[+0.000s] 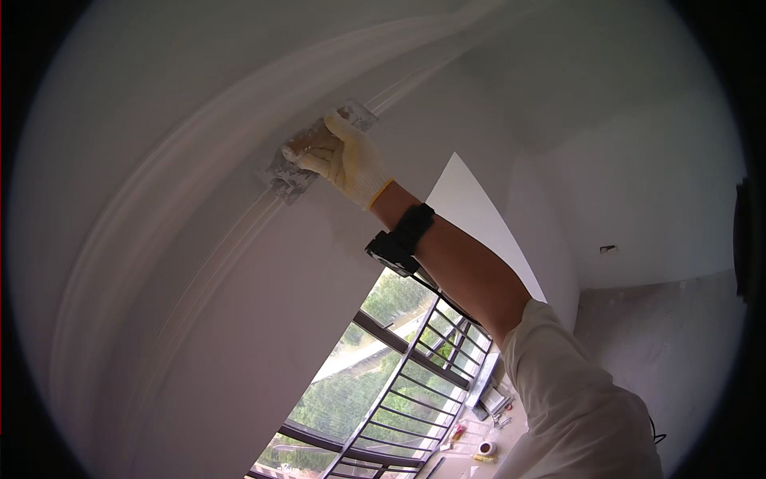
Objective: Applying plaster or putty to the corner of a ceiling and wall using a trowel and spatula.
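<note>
My right hand (349,164), in a cream knitted work glove, is raised high with its fingers wrapped round the brown handle of a plastering trowel (291,185). The trowel's wide metal blade, smeared with grey-white plaster, lies against or very close to the pale wall surface (263,263). It spans a pair of thin, light lines (215,255) running along that surface, just below a curved moulding (171,160). A black device (395,249) is strapped to my right wrist. My left hand does not show.
Below my arm is a window (375,375) with dark frames and metal bars (423,375); trees stand outside. A roll of tape (486,449) and small tools lie on a pale surface beside it. A wall box (608,250) sits on the right wall.
</note>
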{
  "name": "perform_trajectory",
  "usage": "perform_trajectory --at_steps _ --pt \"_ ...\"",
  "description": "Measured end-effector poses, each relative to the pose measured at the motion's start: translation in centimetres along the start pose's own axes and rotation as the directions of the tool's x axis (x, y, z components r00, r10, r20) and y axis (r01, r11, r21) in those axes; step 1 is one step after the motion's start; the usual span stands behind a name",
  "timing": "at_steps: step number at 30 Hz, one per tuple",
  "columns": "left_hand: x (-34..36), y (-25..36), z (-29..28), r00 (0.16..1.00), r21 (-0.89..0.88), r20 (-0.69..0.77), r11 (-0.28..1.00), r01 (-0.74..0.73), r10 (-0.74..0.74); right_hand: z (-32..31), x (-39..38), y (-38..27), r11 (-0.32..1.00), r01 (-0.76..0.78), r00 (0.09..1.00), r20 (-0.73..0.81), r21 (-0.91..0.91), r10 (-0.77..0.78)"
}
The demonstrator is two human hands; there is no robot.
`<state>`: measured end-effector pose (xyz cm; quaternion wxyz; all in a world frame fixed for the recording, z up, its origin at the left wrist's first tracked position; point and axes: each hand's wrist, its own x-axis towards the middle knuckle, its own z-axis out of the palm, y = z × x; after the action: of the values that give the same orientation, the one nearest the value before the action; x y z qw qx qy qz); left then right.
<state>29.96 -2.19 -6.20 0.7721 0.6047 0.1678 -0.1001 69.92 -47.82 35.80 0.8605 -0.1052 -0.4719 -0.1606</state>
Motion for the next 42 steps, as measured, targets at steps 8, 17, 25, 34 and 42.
perform_trajectory --at_steps 8,17,25,34,42 --pt "1.5 1.4 0.5 1.0 0.043 -0.009 0.999 0.003 -0.003 0.4 2.9 0.5 0.999 -0.041 0.999 -0.033 0.018 0.041" --pt "2.2 0.6 -0.4 1.0 0.008 0.001 1.0 0.019 -0.019 -1.2 1.1 0.9 0.994 -0.055 0.983 -0.167 0.097 0.071" --pt "3.0 2.4 3.5 0.872 -0.177 0.489 0.981 0.08 0.017 -5.5 -23.4 -1.2 0.869 -0.396 0.912 0.014 0.298 0.411" --pt "5.0 8.1 10.5 0.732 -0.003 0.679 0.997 0.079 -0.056 -3.8 -40.6 7.0 0.328 -0.861 0.442 0.251 0.389 0.861" --pt "1.3 5.8 5.0 0.888 -0.215 0.456 0.976 0.039 0.065 -10.2 -35.5 4.5 -0.193 -0.707 -0.341 0.089 -0.68 0.936"
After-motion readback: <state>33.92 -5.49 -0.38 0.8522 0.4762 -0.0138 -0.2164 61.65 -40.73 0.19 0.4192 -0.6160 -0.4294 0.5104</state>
